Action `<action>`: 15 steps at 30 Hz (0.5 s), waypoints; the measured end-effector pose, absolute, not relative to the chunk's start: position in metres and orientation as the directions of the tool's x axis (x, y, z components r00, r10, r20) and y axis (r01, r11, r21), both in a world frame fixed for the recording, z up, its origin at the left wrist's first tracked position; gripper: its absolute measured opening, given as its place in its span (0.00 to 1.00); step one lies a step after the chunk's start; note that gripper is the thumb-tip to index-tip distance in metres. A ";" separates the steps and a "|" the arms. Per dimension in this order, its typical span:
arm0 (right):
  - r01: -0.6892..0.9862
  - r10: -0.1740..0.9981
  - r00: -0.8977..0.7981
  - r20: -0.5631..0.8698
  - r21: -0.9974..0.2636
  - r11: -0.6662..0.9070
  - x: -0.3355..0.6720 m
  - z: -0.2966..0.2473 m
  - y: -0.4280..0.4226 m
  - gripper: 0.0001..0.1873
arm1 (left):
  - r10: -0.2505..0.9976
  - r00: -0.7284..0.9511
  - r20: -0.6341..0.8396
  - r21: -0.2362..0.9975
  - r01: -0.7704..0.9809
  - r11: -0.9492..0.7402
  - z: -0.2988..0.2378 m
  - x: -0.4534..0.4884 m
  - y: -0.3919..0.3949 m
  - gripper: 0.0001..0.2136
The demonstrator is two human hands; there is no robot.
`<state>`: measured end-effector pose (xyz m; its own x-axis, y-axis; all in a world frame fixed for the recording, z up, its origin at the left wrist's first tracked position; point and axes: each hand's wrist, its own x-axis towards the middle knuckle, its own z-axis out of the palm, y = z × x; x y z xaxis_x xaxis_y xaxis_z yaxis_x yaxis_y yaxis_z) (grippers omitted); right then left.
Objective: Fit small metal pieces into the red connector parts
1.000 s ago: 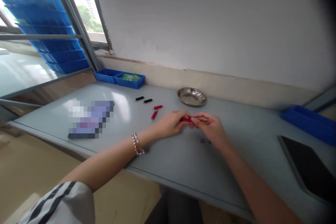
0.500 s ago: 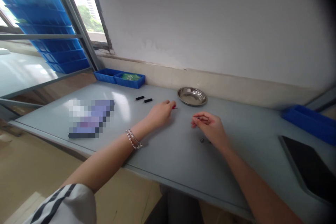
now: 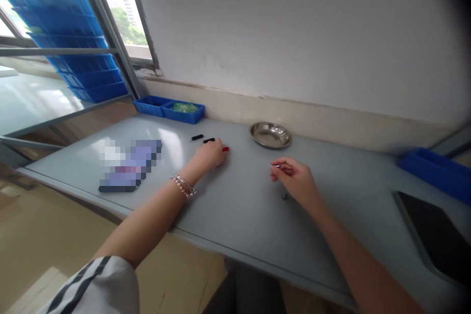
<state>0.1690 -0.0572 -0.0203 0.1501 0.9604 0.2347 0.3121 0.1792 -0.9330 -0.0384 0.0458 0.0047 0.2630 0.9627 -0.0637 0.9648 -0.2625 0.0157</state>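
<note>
My left hand (image 3: 210, 153) is low over the table, fingers closed on a small red stick-like piece (image 3: 225, 149) that pokes out at its right side. Just behind the knuckles lies a short black stick-like piece (image 3: 209, 140), partly covered by the hand. Another black piece (image 3: 197, 137) rests to its left. My right hand (image 3: 292, 172) pinches a small shiny metal part (image 3: 275, 166) between thumb and fingers, above the tabletop. Below it on the table sits another tiny metal part (image 3: 284, 196). What kind of parts these are is too small to tell.
A round steel dish (image 3: 270, 135) stands near the wall. Two blue bins (image 3: 184, 114) are at the back left, one holding green packets. A pixelated flat object (image 3: 132, 164) lies at left, a dark tablet-like slab (image 3: 434, 235) and blue bin (image 3: 434, 171) at right.
My left hand has moved left with the red piece, from near the dish to beside the black pieces. My right hand has stayed nearly in place, still pinching the metal part.
</note>
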 end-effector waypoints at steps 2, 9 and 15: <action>0.322 0.960 0.148 0.239 -0.929 0.181 0.170 -0.021 -0.057 0.10 | 0.961 0.269 -0.064 0.011 0.963 -0.269 0.002 -0.039 0.048 0.17; 0.356 0.961 0.150 0.234 -0.919 0.168 0.170 -0.021 -0.057 0.11 | 0.958 0.285 -0.006 0.000 0.958 -0.285 -0.005 -0.042 0.054 0.14; 0.383 0.959 0.142 0.243 -0.907 0.173 0.169 -0.022 -0.056 0.10 | 0.961 0.271 0.052 0.027 0.962 -0.273 -0.008 -0.044 0.054 0.17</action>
<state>0.1692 -0.0563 -0.0216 0.1422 0.9595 0.2432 0.3829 0.1732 -0.9074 -0.0437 0.0541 -0.0075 0.2710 0.9612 0.0521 0.9618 -0.2726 0.0266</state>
